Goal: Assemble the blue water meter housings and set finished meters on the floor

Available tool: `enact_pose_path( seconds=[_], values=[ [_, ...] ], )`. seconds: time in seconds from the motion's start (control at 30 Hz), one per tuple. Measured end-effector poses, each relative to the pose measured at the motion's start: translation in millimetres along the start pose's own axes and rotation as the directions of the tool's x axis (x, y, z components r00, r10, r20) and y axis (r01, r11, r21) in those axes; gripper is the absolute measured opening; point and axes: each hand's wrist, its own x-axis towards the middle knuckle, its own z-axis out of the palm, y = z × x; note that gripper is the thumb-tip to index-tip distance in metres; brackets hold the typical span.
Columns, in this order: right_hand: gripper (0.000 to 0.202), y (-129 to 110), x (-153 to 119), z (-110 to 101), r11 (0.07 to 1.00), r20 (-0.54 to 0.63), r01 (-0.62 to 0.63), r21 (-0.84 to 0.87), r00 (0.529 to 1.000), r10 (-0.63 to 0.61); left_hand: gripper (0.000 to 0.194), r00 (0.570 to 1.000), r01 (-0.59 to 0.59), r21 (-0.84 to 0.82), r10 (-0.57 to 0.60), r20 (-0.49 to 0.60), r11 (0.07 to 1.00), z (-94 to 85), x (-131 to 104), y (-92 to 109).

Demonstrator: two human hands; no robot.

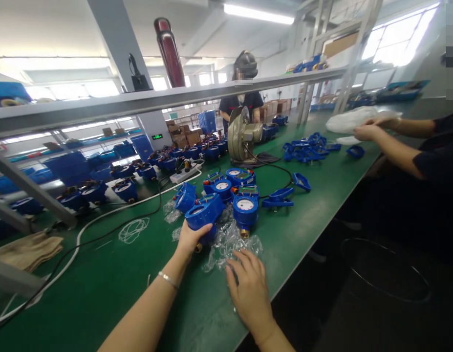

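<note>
"Holding what in the left hand [189,235]?"

"A blue meter [200,216], tipped a bit, in fingers [204,230] curled round it, partly out of sight."

"Where?"

"At the green table [321,190], just in front of more meters [246,208], beside clear plastic [221,248]."

"And in the right hand [251,288]?"

"No grip on anything. Palm down, loosely bent, by the plastic. Hard to tell about touching."

"Farther back?"

"A fan [237,142] and a heap of blue parts [310,147], on the same table."
</note>
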Motion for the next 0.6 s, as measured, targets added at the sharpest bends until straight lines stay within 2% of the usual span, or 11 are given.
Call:
enact_pose_path(
  seconds=[0.23, 0.37, 0.5, 0.6],
  values=[
    [0.019, -2.0, 2.2, -1.8, 1.0, -0.008, 0.0, -0.029, 1.0, 0.0, 0.075, 0.997, 0.034, -0.16, -0.023, 0.067, 0.986, -15.4, -31.8, 46.5],
    [0.041, -7.8, 3.7, -7.5, 0.996, -0.085, -0.01, -0.09, 0.996, 0.002, 0.067, 0.999, 0.026, -0.267, -0.012, 0.053, 0.963, -27.6, -55.5, 71.9],
    [0.042, -32.9, 5.6, -15.1, 0.995, -0.108, 0.051, -0.083, 0.992, -0.06, 0.056, 0.997, 0.071, -0.469, -0.082, -0.003, 0.88, -42.3, -76.7, 85.2],
    [0.047, -67.1, 9.8, -14.7, 0.991, -0.037, 0.073, 0.11, 0.997, -0.069, 0.046, 0.994, 0.06, -0.6, -0.101, -0.035, 0.798, -56.5, -92.5, 90.3]
  ],
)
